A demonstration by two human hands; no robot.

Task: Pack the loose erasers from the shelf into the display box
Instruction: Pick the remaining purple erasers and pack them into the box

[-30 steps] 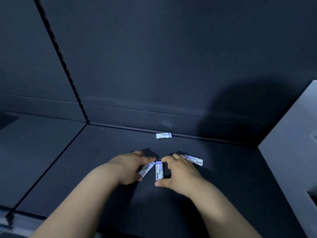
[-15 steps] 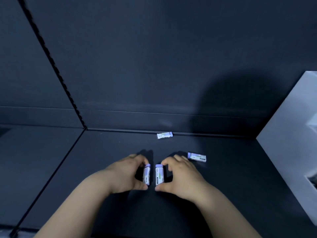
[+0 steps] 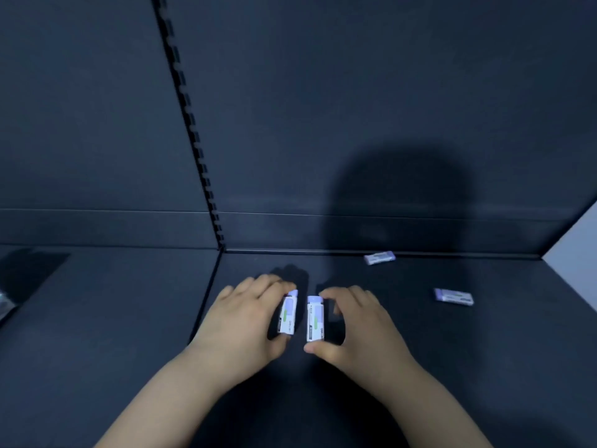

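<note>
The left hand [image 3: 248, 318] pinches the first eraser [image 3: 288, 315] end to end between thumb and fingertips. The right hand [image 3: 365, 328] pinches the second eraser [image 3: 315, 318] the same way. The two lie side by side with a narrow gap between them, their long axes parallel and pointing away from the person, low over the dark shelf [image 3: 420, 367]. Two more are loose, both with long axes running crosswise. The third eraser [image 3: 454, 296] is out to the right of the right grip, and the fourth eraser [image 3: 379, 257] is beyond it against the back edge. The right hand is nearer to both. A pale panel [image 3: 578, 253] further right is probably the display box.
</note>
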